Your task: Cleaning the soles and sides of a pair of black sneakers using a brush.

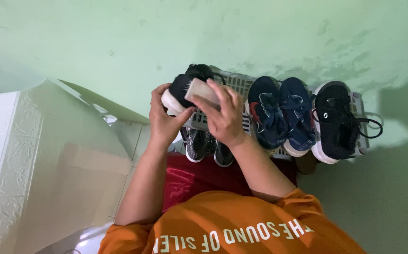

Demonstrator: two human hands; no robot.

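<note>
My left hand (163, 120) grips a black sneaker with a white sole (181, 89) by its heel end, holding it up in front of the rack. My right hand (224, 115) presses a pale rectangular block, like a brush or sponge (201, 90), against the side of that shoe. Both forearms reach forward from my orange shirt.
A grey plastic shoe rack (239, 84) stands against the green wall. On it sit a navy pair of sneakers (279, 115) and one black sneaker (336, 121). A dark speckled pair (198, 145) sits lower down. An open cardboard box (67, 174) is at left.
</note>
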